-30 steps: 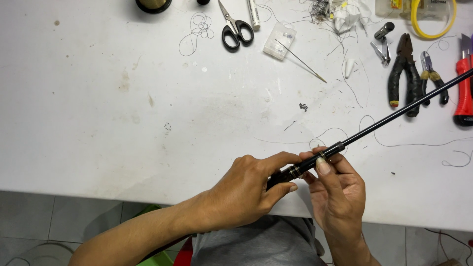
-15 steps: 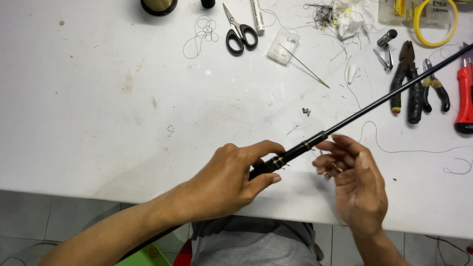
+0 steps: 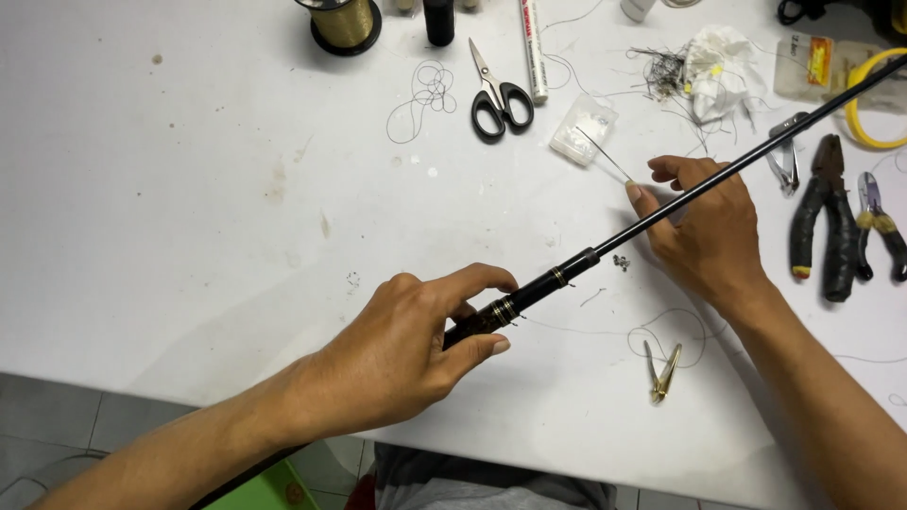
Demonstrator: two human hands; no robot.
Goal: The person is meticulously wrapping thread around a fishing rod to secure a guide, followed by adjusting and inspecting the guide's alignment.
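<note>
Left hand: left hand (image 3: 397, 354) clenched round the butt of the slim black fishing rod (image 3: 661, 210).
Right hand: right hand (image 3: 709, 231) loosely cupped under the shaft.
Rod: slanting above the white surface (image 3: 189, 189), near the black-handled scissors (image 3: 498, 94).

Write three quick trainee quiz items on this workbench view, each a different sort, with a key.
1. True or false: the left hand grips the thick end of the black rod.
2. The right hand is: A) resting on the scissors; B) along the rod's thin shaft; C) holding the black-handled pliers.
3. Fill in: the gold thread spool stands to the ____ of the scissors in the picture.

Key: 1 true; 2 B; 3 left.
</note>
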